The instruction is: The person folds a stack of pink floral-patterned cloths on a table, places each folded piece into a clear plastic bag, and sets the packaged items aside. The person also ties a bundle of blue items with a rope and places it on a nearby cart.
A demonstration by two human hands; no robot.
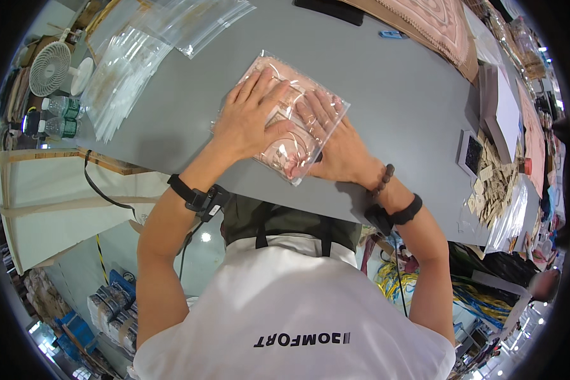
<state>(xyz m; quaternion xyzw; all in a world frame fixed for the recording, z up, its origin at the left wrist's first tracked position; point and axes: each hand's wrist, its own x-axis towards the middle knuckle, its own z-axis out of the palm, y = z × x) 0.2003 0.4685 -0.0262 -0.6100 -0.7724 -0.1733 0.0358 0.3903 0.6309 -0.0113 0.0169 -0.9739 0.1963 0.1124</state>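
Observation:
A clear plastic bag (287, 144) with folded pink patterned cloth in it lies slantwise on the grey table, in front of me. My left hand (253, 117) is pressed flat on the bag's left part, fingers stretched out and thumb pointing right. At the bag's right edge is my right hand (339, 142), its fingers extended over the pink cloth. Glare from the film runs across those fingers and the thumb, which seem to show through the plastic. How far the right hand reaches inside the bag I cannot tell.
Clear empty bags (123, 79) are stacked at the far left, near a white fan (50, 68) and water bottles (62, 117). Pink patterned cloth (434, 25) lies at the far right. A heap of small tags (494, 180) and a dark tray (469, 152) sit at the right.

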